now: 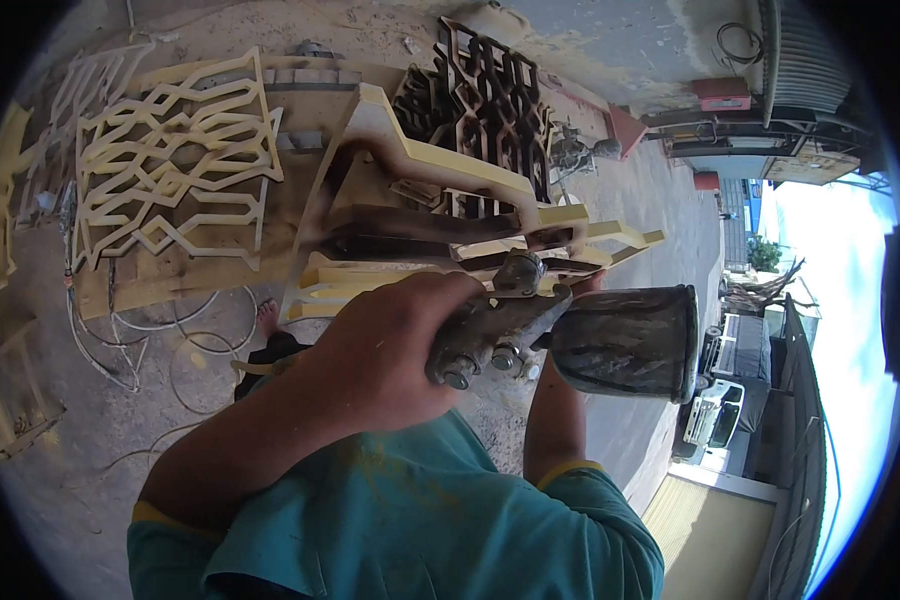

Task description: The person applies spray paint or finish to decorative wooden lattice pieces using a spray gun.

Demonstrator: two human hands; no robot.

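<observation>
My left hand (395, 335) is wrapped round a grey metal spray gun (495, 330) in the middle of the view. A dark, paint-stained metal cup (625, 342) is joined to the gun and reaches to the right. Just behind the gun and cup, my right hand (590, 284) is mostly hidden; only a small part shows beside the end of a cream-yellow frame (450, 170). Its fingers and any grip cannot be made out. Brown-black patches mark this frame, which lies beyond my left hand.
A cream lattice panel (175, 150) lies on a board (150, 285) at left. Dark-stained lattice panels (490, 100) stand at the top. Hoses (120, 375) loop over the ground near a bare foot (268, 318). A truck (712, 420) is parked at right.
</observation>
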